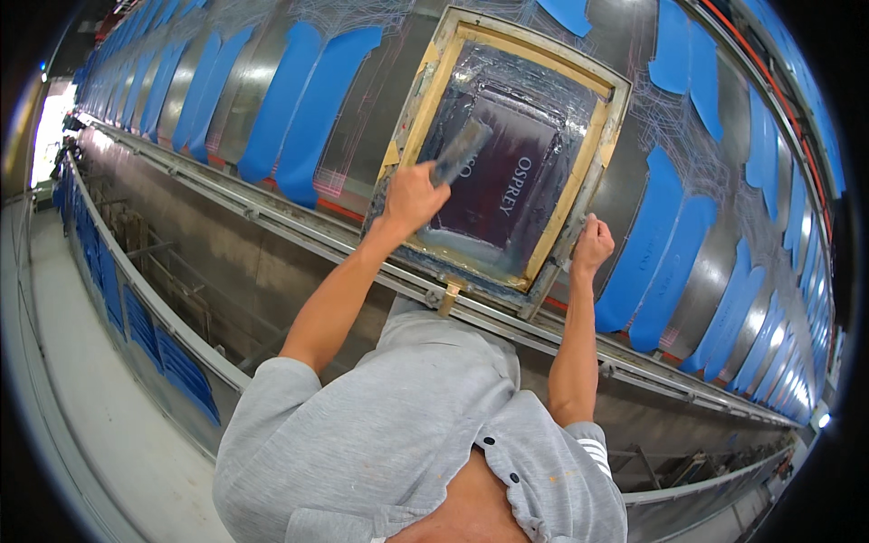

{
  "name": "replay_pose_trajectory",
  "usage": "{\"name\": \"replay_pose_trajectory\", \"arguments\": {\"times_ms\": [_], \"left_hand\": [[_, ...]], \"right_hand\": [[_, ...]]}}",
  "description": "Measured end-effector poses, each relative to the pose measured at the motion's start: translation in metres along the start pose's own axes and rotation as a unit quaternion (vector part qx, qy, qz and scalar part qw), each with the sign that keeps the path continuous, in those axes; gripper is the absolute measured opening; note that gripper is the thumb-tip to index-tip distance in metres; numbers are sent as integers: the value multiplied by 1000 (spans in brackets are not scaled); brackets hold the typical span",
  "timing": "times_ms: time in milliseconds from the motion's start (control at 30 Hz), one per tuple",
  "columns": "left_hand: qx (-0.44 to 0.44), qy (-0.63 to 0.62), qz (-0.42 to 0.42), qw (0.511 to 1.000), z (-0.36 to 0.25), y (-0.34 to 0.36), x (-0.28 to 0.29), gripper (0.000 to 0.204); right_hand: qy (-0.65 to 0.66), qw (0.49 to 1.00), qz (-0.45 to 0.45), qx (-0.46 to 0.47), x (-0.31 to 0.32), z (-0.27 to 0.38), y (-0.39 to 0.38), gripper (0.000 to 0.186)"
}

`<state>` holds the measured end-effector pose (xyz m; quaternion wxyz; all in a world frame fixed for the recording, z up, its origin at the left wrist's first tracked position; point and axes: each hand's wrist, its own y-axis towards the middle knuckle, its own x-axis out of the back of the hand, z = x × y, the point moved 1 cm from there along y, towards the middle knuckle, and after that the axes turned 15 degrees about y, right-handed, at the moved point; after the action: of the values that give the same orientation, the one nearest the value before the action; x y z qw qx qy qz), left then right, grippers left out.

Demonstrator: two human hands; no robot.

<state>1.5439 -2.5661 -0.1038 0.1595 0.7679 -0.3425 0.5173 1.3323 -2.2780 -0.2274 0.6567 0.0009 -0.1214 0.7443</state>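
A screen-printing frame (622, 110) lies tilted on the long table, with yellowish tape round its inner edge. Its dark mesh (493, 204) carries pale lettering and looks wet and glossy toward the border. My left hand (415, 199) is closed round a squeegee (463, 152), a flat, smeared grey blade slanting over the left part of the mesh. Whether the blade touches the mesh I cannot tell. On the right side of the frame, my right hand (591, 246) is closed at the outer edge, its fingertips partly hidden.
Blue fabric pieces (324, 109) lie in pairs along the metal table (348, 149), on both sides of the frame. A metal rail (272, 215) runs along the near edge; a brass-coloured bracket (448, 297) meets it. More blue pieces (172, 366) hang along a lower rack at left.
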Motion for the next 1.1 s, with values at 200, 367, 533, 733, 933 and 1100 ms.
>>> {"name": "replay_pose_trajectory", "arguments": {"times_ms": [200,367,533,733,933,1100], "left_hand": [[50,138,-10,989,17,114,-18,27],[2,199,35,979,16,99,-37,24],[-126,164,84,975,21,-15,-54,26],[-241,135,56,959,25,-122,-37,41],[-302,130,12,944,24,-90,-54,42],[-320,103,-63,940,-13,38,-77,26]], "right_hand": [[-108,993,-15,48,-4,6,2,33],[-187,980,-20,62,-6,4,5,32],[-210,976,-42,50,-8,5,8,34],[-216,974,-58,27,-14,5,5,33],[-220,973,-63,6,-21,17,0,32],[-235,970,-64,14,-16,21,-3,32]]}}
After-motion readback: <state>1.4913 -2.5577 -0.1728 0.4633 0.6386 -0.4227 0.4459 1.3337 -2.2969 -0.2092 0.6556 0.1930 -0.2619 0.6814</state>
